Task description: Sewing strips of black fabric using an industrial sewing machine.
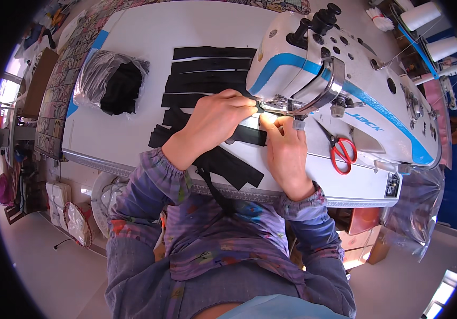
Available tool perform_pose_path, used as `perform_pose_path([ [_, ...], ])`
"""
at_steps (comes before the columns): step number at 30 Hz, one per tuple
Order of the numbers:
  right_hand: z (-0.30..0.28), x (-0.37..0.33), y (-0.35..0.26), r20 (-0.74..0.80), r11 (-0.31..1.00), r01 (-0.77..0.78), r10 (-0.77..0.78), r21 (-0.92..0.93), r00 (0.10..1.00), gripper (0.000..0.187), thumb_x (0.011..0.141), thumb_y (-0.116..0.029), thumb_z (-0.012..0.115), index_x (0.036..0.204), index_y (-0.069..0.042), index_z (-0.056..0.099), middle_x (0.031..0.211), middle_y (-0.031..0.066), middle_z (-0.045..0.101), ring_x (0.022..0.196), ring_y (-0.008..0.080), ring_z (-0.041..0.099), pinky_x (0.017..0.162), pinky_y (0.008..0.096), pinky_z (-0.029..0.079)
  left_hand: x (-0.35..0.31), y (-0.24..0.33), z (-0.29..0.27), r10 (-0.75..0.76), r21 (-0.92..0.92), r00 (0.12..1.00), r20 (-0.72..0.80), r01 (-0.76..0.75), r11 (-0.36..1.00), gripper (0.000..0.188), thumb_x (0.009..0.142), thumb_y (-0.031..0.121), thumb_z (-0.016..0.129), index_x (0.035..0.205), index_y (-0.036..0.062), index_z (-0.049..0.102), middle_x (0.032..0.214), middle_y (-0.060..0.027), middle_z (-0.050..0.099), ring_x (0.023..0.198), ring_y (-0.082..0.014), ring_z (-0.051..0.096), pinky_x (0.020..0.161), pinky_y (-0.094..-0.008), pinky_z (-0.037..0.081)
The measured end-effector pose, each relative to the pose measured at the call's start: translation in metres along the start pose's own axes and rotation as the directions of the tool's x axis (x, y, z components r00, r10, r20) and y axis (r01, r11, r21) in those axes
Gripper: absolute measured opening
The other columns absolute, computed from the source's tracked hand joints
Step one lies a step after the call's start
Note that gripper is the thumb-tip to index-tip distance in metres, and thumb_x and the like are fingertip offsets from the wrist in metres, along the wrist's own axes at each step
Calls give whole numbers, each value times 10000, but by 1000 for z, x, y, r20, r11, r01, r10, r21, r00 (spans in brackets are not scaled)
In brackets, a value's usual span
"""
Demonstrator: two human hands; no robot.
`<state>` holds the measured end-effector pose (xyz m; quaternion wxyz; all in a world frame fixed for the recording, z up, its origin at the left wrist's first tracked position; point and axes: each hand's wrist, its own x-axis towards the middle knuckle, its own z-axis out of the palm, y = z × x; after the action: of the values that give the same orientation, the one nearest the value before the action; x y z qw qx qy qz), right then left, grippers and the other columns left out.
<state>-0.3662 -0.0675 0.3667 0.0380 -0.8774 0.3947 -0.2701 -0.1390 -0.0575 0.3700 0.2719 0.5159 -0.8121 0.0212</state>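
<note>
Under the head of a white and blue sewing machine (292, 69), my two hands meet close to the lit needle area. My left hand (212, 121) is closed, its fingertips pinching dark fabric beside the presser foot. Fingers bent and pressed together, my right hand (287, 154) grips the work just right of it; glare and the fingers hide most of the held edge. A black fabric strip (249, 135) lies beneath the hands. Several more black strips (202, 66) are laid in rows beyond my left hand, and others (231, 167) overlap near the table's front edge, one hanging over it.
Red-handled scissors (342, 156) lie right of my right hand. A clear plastic bag (93, 80) with black pieces sits at the table's left. Along the front edge of the white table (356, 183) runs a ruler strip. Thread cones (420, 16) stand at upper right.
</note>
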Motion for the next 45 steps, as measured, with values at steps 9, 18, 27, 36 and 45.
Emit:
perform_pose_path([
  [9,-11,-9,9,-16,958,11,-7,285,1000,449,842,86,683,1233,-94,811,1002,103,649,901,321,627,783,437,515,4,-4,4,-56,-40,998,-12,56,998,283,865,74,715,1120,120,827,1144,10,819,1084,-220,749,853,-348,629],
  [18,-4,0,3,50,981,71,-81,182,995,548,808,83,681,1319,-86,791,1059,101,631,943,320,629,812,436,502,-8,0,-5,-2,-111,999,-41,-2,994,216,822,54,767,1027,104,811,1076,3,812,973,-228,773,760,-363,632],
  [27,-1,0,1,43,993,73,-77,89,996,581,812,95,667,1349,-91,784,1067,107,603,968,318,621,835,438,509,-8,6,-5,-11,-45,1000,-19,10,999,112,837,105,784,949,112,781,1016,35,783,984,-193,746,703,-353,616],
  [36,-2,-1,1,37,999,48,-49,23,998,556,830,88,672,1335,-109,795,1063,97,604,936,316,621,812,429,519,-7,6,1,25,-26,998,-56,-26,999,134,842,113,768,974,116,787,1034,31,790,1000,-191,743,709,-340,621],
  [45,-2,-1,1,18,998,40,-40,39,999,560,833,100,660,1335,-106,799,1053,103,613,913,327,621,793,429,526,-6,4,5,33,10,998,-57,-32,999,168,819,96,733,978,124,779,1029,34,772,1019,-184,741,705,-340,623],
])
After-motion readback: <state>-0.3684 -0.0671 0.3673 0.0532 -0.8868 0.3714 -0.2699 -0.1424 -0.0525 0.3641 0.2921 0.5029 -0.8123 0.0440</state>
